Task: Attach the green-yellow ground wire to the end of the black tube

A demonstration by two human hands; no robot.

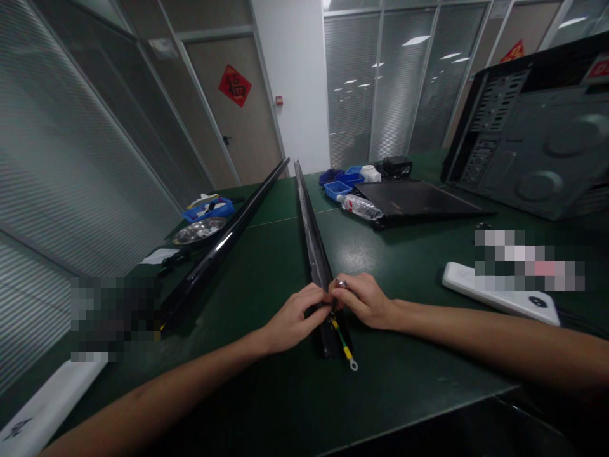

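A long black channel-shaped rail (309, 231) runs away from me along the green table. Over its near end my left hand (302, 311) is closed, thumb and fingertips pinched together. My right hand (364, 298) meets it from the other side, fingers curled and touching the same spot. A shiny metal ring-like piece (341, 284) shows at the right fingers. Whatever lies between the fingertips is hidden. From below them a short yellow-green wire (341, 333) hangs out over the rail's end, tipped with a ring terminal (353, 365).
A second black rail (228, 235) lies to the left, near a metal bowl (200, 231) and a blue tray (209, 211). Rightward are a plastic bottle (360, 207), blue bins (337, 188), a flat black panel (423, 198), a computer case (537, 133) and a white device (499, 295).
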